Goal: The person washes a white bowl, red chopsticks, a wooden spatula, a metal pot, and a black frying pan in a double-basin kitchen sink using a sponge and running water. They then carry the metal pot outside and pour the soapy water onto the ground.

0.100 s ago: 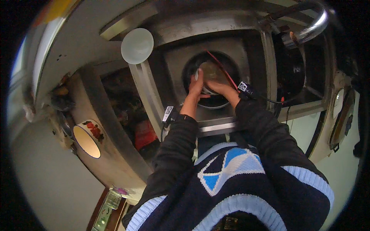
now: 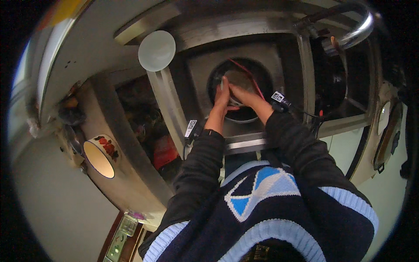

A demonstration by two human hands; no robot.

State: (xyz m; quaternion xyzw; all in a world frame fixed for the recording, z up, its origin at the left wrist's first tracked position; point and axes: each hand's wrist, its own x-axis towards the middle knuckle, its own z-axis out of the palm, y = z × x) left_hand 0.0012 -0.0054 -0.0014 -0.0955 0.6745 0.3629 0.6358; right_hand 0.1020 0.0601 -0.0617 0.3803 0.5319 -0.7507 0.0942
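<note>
In a metal sink stands a dark round basin [image 2: 214, 77], and both my hands are inside it, close together. My left hand [image 2: 221, 95] is closed on a pale bowl [image 2: 235, 103]; only parts of its light rim show. My right hand [image 2: 245, 96] presses in from the other side, fingers curled against the left hand. What its fingertips hold is hidden. A dull tan round surface [image 2: 240, 79] lies just beyond the fingers, too dim to name. A thin red strip [image 2: 249, 75] runs from the basin's far side toward my right wrist.
A white bowl [image 2: 157, 50] rests at the sink's far left corner. A curved metal faucet [image 2: 355, 35] hangs over a second basin at right. An enamel mug with red flowers [image 2: 107, 148] sits on the left ledge; a red bag [image 2: 166, 150] lies in the gap beside it.
My right hand has shifted slightly up and left, closer against my left hand. The red strip now looks more bent. The view has moved a little.
</note>
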